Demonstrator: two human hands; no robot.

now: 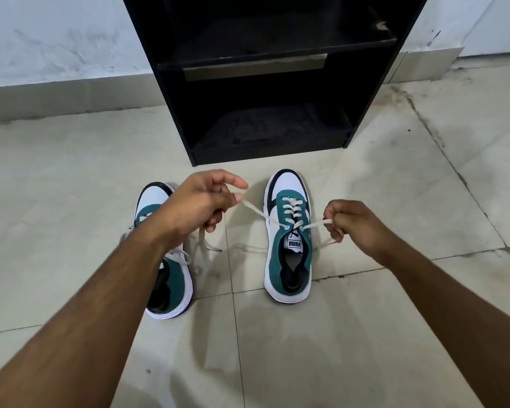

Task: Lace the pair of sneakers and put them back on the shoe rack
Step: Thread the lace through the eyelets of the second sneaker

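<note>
Two green, white and black sneakers stand on the tiled floor, toes toward the rack. The right sneaker (287,248) has its white lace (290,212) threaded through all the eyelets. My left hand (200,201) pinches the lace's left end, stretched out taut from the top eyelet. On the other side, my right hand (346,223) grips the right end, pulled out sideways. The left sneaker (171,269) lies partly under my left forearm, and its lace ends trail loose on the floor. The black shoe rack (265,63) stands just beyond the shoes, its two visible shelves bare.
A pale wall (56,39) with a grey skirting runs behind the rack. Light floor tiles (365,334) with dark grout lines spread all around the shoes.
</note>
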